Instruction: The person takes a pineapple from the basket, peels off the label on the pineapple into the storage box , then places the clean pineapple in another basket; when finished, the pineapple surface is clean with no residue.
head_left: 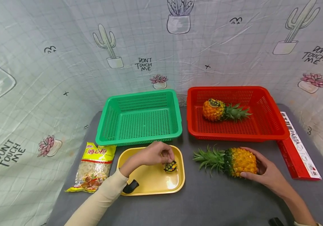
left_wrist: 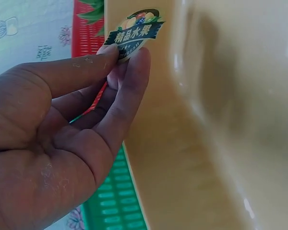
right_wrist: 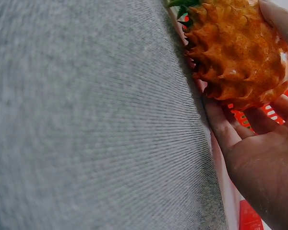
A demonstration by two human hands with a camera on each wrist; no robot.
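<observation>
Above the yellow tray (head_left: 150,188), my left hand (head_left: 157,153) pinches a fruit sticker (head_left: 170,166) between thumb and fingers. In the left wrist view the sticker (left_wrist: 137,31) shows a dark banner with white characters and pictured fruit. My right hand (head_left: 266,172) grips the base of a pineapple (head_left: 243,161), which lies on its side with its leaves pointing left. Seen from the right wrist, the thumb is on one side of the pineapple (right_wrist: 240,52) and the fingers are on the other. No sticker shows on its visible skin.
Behind the tray stands a green basket (head_left: 144,122). A red basket (head_left: 263,125) to its right holds another pineapple (head_left: 213,110) bearing a similar sticker. A bag of pasta (head_left: 94,166) lies at the left, and a red-and-white pasta box (head_left: 299,153) at the right.
</observation>
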